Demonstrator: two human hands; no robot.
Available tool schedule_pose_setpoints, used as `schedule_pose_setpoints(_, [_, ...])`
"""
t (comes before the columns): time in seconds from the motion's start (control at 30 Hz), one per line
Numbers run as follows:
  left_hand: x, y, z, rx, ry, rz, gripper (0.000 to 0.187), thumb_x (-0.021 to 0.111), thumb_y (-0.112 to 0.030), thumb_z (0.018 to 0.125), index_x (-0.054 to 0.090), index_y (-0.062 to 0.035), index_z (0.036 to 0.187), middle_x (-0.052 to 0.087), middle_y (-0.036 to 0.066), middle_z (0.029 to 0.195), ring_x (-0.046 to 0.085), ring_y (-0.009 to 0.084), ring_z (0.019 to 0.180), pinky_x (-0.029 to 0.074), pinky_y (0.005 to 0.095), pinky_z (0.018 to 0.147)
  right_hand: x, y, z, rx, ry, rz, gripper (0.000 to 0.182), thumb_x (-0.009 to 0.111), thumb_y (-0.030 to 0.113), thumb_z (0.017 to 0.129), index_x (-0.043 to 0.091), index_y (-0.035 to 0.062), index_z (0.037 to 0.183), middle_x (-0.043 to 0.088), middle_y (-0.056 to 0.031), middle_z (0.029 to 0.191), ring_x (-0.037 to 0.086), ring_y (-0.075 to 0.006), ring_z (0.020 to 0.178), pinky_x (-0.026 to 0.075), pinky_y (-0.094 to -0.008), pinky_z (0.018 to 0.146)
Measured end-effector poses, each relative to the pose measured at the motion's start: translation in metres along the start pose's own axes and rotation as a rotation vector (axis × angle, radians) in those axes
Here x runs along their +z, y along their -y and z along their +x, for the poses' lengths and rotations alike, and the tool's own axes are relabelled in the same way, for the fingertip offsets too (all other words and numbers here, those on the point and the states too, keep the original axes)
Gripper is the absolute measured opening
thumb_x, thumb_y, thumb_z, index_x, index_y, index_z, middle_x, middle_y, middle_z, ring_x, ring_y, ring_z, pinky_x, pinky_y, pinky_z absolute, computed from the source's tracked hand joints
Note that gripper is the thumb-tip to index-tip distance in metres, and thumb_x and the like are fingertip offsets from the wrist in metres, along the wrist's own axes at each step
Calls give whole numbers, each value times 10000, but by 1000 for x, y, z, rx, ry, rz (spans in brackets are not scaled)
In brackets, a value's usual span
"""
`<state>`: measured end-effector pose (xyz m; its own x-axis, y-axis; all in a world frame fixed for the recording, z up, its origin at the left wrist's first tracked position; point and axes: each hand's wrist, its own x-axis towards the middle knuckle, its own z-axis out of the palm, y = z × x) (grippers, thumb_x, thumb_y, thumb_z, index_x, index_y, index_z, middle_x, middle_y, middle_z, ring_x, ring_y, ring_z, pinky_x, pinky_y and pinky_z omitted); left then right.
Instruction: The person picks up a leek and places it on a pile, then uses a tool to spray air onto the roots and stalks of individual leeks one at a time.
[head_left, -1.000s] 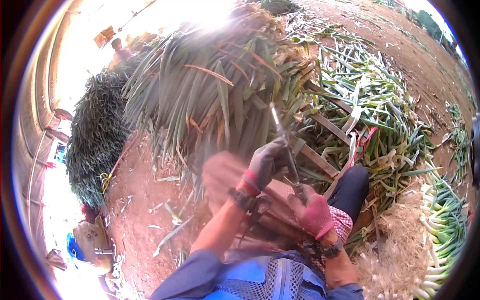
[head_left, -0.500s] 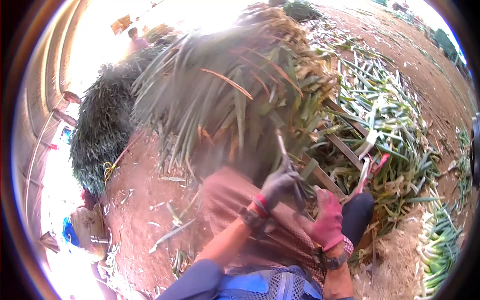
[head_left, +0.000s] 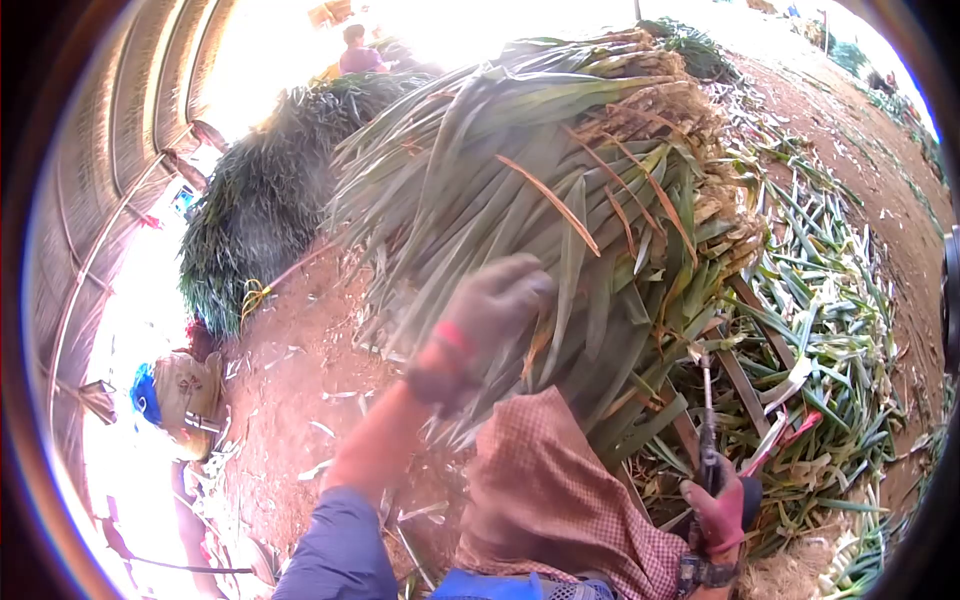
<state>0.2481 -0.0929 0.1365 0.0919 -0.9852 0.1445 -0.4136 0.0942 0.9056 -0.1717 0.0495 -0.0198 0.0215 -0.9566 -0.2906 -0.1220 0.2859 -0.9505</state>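
My left hand (head_left: 500, 300), in a greyish glove, is blurred over the long green leaves of a large heap of green onions (head_left: 590, 210). Its fingers are smeared, and no held thing shows. Low on the right, my right hand (head_left: 718, 510) wears a pink-red glove and is closed around the dark handle of an air blow gun (head_left: 708, 440). The gun's thin metal nozzle points up and away from me. A checked reddish cloth (head_left: 560, 480) covers my lap, close to the leaf ends.
Stripped leaves (head_left: 820, 350) lie thickly on the right, around metal bars (head_left: 745, 390). Another dark green heap (head_left: 250, 210) stands at the left, with a person (head_left: 360, 52) behind it. Reddish ground (head_left: 290, 400) with scraps runs between, and a beige bag (head_left: 188, 390) sits at far left.
My left hand has moved away from my right hand, up and left over the leaves. My right hand has moved right and down with the blow gun. The view has shifted.
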Motion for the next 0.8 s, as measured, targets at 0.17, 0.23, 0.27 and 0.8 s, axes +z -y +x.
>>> schedule_pose_setpoints(0.17, [-59, 20, 107, 125, -344, 243, 440, 743, -245, 999, 691, 53, 1319, 784, 127, 1165, 714, 156, 1098, 553, 282, 970, -44, 2, 55, 6, -125, 294, 565, 731, 215, 794, 610, -25, 1291, 662, -63, 959, 652, -168, 798, 538, -296, 730])
schedule_pose_setpoints(0.23, [-66, 19, 160, 171, -446, 425, 422, 727, -282, 1009, 716, 2, 1320, 766, 23, 1096, 691, 73, 952, 563, 221, 839, -67, -25, 91, -32, -157, 494, 658, 714, 159, 756, 562, -63, 1356, 688, -127, 1041, 685, -242, 856, 570, -366, 801])
schedule_pose_setpoints(0.27, [-71, 17, 189, 196, -453, 399, 429, 723, -285, 1014, 710, 7, 1327, 762, 10, 1073, 669, 58, 897, 549, 211, 787, -80, -35, 110, -58, -96, 528, 639, 705, 238, 839, 549, -33, 1396, 692, -123, 1049, 719, -269, 903, 615, -411, 844])
schedule_pose_setpoints(0.8, [-151, -10, 589, -91, -282, 604, 567, 582, -535, 1002, 757, -18, 1156, 761, 222, 1108, 715, 333, 1106, 512, 413, 997, -65, 117, 106, 561, -500, 585, 631, 665, 76, 925, 487, 0, 1525, 624, -138, 1361, 609, -283, 1192, 524, -417, 1008])
